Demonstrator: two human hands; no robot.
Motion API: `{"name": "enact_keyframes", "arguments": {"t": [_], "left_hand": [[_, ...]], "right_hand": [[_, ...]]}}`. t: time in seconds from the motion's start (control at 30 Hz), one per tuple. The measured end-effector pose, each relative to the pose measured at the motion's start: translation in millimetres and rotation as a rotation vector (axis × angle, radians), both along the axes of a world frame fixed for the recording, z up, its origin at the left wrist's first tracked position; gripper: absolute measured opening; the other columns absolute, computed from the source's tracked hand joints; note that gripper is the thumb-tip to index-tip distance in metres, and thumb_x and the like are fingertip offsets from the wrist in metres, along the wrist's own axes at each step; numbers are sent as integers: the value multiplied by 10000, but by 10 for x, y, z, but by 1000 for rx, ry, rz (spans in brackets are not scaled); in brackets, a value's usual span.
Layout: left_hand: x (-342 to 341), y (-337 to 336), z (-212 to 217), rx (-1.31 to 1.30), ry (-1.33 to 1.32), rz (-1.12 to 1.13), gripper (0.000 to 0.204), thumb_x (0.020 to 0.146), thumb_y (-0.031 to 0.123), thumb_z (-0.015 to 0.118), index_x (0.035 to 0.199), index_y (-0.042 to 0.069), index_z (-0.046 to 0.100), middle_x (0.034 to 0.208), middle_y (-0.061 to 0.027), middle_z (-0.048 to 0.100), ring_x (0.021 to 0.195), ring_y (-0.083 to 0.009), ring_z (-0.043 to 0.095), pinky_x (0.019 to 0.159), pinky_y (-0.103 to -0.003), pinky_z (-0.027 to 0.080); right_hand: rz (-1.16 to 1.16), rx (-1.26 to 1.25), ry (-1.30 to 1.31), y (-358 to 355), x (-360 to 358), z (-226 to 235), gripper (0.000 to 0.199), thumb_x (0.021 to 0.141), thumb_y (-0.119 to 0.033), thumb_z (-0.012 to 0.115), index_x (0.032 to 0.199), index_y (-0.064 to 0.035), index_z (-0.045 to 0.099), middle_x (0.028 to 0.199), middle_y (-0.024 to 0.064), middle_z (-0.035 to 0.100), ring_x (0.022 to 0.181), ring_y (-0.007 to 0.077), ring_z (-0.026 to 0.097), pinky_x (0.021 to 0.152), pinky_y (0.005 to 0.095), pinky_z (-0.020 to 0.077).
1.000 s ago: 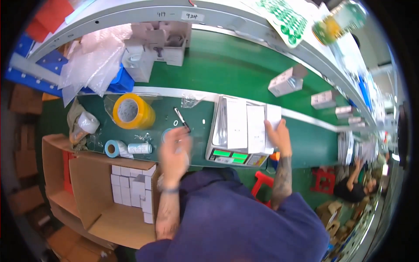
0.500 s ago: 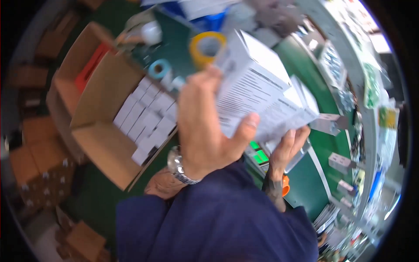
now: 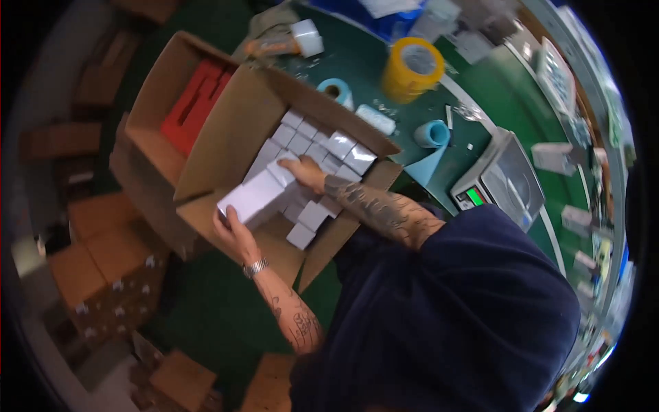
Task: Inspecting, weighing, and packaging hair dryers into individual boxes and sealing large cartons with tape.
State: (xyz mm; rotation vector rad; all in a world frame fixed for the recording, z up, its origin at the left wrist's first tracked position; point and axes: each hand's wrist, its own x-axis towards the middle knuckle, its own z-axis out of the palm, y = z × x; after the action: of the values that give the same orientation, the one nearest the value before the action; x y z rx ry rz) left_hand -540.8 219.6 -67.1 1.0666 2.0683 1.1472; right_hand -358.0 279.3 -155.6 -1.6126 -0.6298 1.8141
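Note:
My left hand (image 3: 235, 235), with a metal watch at its wrist, grips the near-left end of a short row of white boxes (image 3: 255, 196). At the opposite end, my right hand (image 3: 304, 172) closes on the same row, so the boxes are pressed between both hands. They are over the inside of an open cardboard carton (image 3: 230, 127), tilted along its left side. Several more small white boxes (image 3: 317, 218) are packed in the carton beneath and beside my hands. The row's underside is hidden.
Another carton to the left holds red pieces (image 3: 199, 103). Behind are a yellow tape roll (image 3: 405, 77), light-blue rolls (image 3: 431, 134) and a white-capped bottle (image 3: 307, 38). A scale (image 3: 501, 180) with a lit green display stands right. Stacked brown cartons (image 3: 103, 237) stand at far left.
Both hands have carried the white boxes from above the table near the scale, leftward and down into the open carton. The view has shifted toward the carton.

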Motion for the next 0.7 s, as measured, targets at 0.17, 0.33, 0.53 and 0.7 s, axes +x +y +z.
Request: {"name": "enact_keyframes", "arguments": {"t": [0.17,0.33,0.53,0.7], "left_hand": [[78,-30,-624,-429,89,32,513,834,425,655,1070,-29,619,962,-187,667,754,-249,629,686,-338,524],[-302,85,-1325,-801,462,-356,536,843,477,594,956,-37,698,911,-210,683,788,-344,643,713,-409,526],[-933,530,-965,-521,610,-528,359,852,312,599,938,-25,689,880,-187,683,783,-316,644,741,-386,520],[344,222,-428,-294,707,-536,215,860,174,603,922,-16,681,854,-169,683,779,-294,644,764,-368,516]], "right_hand": [[356,116,-356,-175,173,-707,651,692,-447,658,1085,70,607,942,201,671,772,332,646,677,415,552],[896,131,-726,-384,180,-723,247,641,-162,593,802,-22,717,726,130,671,659,294,620,612,421,530],[137,836,-47,-964,2402,1490,246,872,-135,620,1077,-2,650,991,86,687,884,155,622,795,289,507],[-1202,306,-1408,-2529,5421,754,434,731,-80,663,1133,9,525,1047,157,606,945,266,601,821,349,496]]}}
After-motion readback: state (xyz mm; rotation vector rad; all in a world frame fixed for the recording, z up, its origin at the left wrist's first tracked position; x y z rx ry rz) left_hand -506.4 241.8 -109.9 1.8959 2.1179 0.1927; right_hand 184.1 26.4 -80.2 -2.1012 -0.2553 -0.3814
